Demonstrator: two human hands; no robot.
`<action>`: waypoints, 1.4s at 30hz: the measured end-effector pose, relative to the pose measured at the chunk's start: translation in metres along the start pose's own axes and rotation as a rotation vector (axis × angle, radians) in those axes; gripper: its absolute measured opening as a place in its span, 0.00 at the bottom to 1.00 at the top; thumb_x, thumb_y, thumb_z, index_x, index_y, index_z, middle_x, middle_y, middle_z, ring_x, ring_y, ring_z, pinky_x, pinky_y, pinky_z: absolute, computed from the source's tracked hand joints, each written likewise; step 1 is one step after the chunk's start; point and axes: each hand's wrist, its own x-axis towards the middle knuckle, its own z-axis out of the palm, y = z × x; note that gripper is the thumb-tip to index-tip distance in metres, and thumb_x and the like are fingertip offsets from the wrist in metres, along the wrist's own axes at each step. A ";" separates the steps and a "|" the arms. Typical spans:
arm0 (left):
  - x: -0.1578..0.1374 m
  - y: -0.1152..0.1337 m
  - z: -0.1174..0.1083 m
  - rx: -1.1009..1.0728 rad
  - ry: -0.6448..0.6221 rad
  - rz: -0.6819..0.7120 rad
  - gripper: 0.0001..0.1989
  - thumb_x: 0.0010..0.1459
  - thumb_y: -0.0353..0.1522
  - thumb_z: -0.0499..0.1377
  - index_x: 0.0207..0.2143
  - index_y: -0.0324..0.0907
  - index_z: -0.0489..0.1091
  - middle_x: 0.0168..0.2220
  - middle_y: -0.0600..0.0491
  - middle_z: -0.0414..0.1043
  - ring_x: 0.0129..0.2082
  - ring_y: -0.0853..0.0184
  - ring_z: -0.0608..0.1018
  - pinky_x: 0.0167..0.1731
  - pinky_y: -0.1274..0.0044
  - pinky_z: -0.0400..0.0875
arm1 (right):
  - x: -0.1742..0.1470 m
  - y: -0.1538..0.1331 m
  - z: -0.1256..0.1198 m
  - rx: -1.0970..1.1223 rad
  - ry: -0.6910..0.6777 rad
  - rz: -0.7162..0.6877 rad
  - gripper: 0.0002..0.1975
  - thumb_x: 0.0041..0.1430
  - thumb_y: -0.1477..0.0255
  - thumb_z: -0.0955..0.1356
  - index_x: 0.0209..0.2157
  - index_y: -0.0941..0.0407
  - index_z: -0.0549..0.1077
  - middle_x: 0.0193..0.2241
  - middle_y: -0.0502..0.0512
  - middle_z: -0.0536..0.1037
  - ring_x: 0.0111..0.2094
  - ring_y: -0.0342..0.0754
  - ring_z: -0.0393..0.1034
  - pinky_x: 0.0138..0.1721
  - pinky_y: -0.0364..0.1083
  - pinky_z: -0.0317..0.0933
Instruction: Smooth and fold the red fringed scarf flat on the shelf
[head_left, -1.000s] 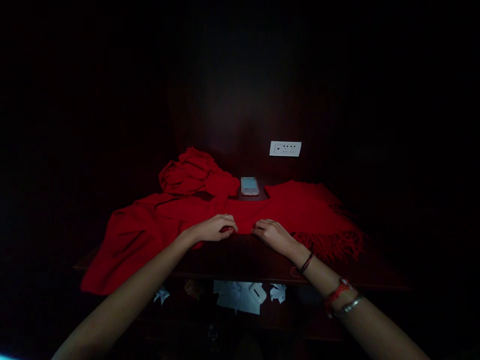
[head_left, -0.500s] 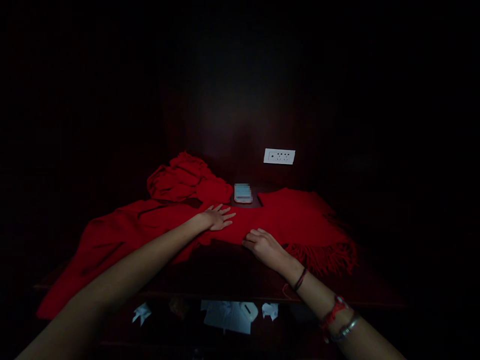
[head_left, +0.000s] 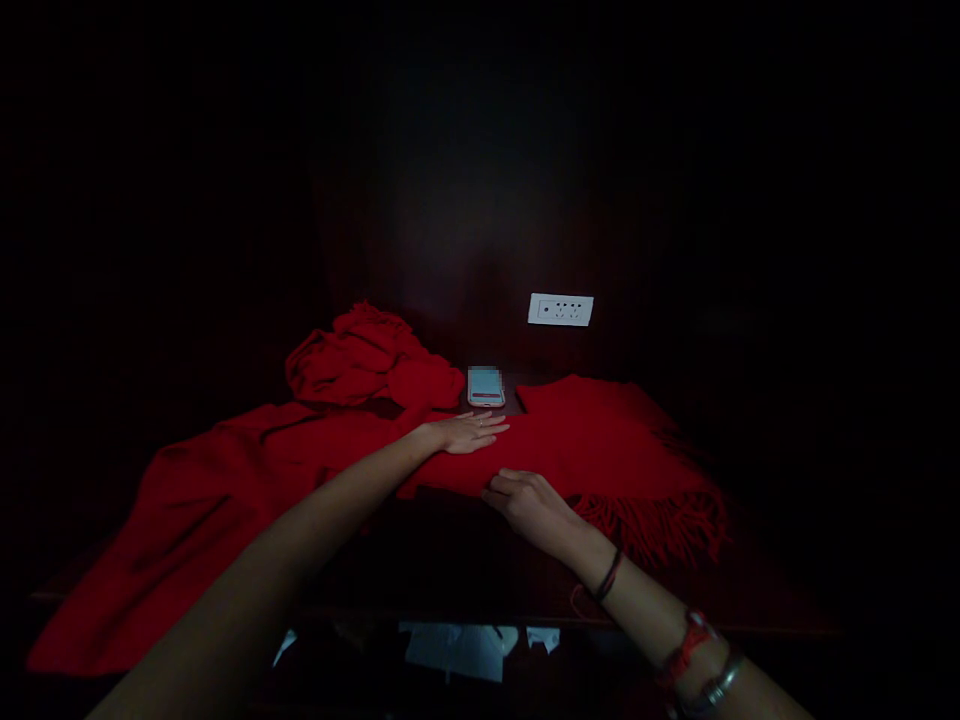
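"What's the room like?"

"Dim. The wall (head_left: pixel 465 220) behind the phone (head_left: pixel 486 386) is dark with a faint pale patch, and both sides fall off into black. A white socket plate (head_left: pixel 561 309) sits on that wall, above the phone and to its right."

"And the surface?"

"A dark table (head_left: pixel 450 550), with a slight red tinge. The phone lies on it face up, near the wall, its screen lit."

"Where's the scarf?"

"The red scarf (head_left: pixel 592 440) runs across the table in front of the phone. To the phone's right it lies fairly flat, ending in a fringe (head_left: pixel 660 525); to the left it's rumpled, with a heap of red cloth (head_left: pixel 367 355) beside the phone."

"The hands?"

"The left hand (head_left: pixel 469 433) is just in front of the phone, palm down on the scarf, fingers spread. The right hand (head_left: pixel 531 503) is farther in front, slightly right of the phone, fingers bent at the scarf's near edge. Whether they pinch cloth, I can't tell."

"Anything lower?"

"White papers (head_left: pixel 457 652), in front of the phone, below the table's near edge."
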 end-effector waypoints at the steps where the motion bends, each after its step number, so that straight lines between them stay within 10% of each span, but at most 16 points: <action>1: 0.003 -0.005 -0.001 0.012 0.002 -0.029 0.23 0.60 0.37 0.35 0.57 0.42 0.38 0.59 0.52 0.34 0.57 0.63 0.41 0.53 0.66 0.41 | 0.000 0.000 0.000 0.002 0.002 0.000 0.08 0.55 0.76 0.60 0.29 0.58 0.69 0.26 0.51 0.69 0.29 0.42 0.60 0.29 0.41 0.53; 8: -0.019 -0.003 -0.013 0.064 0.188 0.049 0.24 0.59 0.37 0.37 0.57 0.40 0.39 0.59 0.51 0.34 0.58 0.66 0.41 0.54 0.71 0.40 | 0.000 0.000 0.000 0.001 0.013 0.012 0.09 0.56 0.75 0.59 0.30 0.57 0.70 0.26 0.52 0.69 0.29 0.43 0.60 0.30 0.42 0.52; 14: -0.064 0.017 0.003 -0.041 0.005 0.137 0.24 0.59 0.41 0.35 0.57 0.46 0.38 0.59 0.53 0.34 0.58 0.64 0.39 0.53 0.68 0.39 | -0.002 0.000 0.001 -0.013 0.008 0.021 0.07 0.54 0.76 0.60 0.30 0.58 0.70 0.26 0.52 0.69 0.29 0.43 0.60 0.32 0.42 0.52; 24: -0.068 0.011 0.008 0.018 0.122 0.028 0.26 0.57 0.44 0.39 0.56 0.46 0.43 0.58 0.52 0.41 0.57 0.62 0.46 0.52 0.69 0.43 | -0.004 0.003 0.001 0.019 0.019 0.031 0.09 0.54 0.77 0.60 0.33 0.57 0.69 0.28 0.53 0.69 0.30 0.43 0.61 0.33 0.42 0.54; 30: -0.114 0.040 -0.002 0.173 0.224 0.069 0.21 0.51 0.39 0.51 0.48 0.45 0.58 0.48 0.51 0.60 0.43 0.65 0.67 0.40 0.77 0.61 | -0.011 0.015 -0.005 0.131 0.098 0.116 0.11 0.55 0.73 0.60 0.40 0.58 0.67 0.33 0.54 0.71 0.36 0.44 0.61 0.41 0.44 0.54; 42: -0.124 0.043 0.008 0.402 0.334 -0.010 0.08 0.54 0.27 0.47 0.33 0.42 0.65 0.32 0.52 0.65 0.32 0.68 0.69 0.30 0.79 0.61 | -0.017 0.026 -0.007 0.050 0.008 0.146 0.09 0.52 0.75 0.61 0.35 0.58 0.69 0.32 0.55 0.71 0.37 0.46 0.61 0.41 0.45 0.52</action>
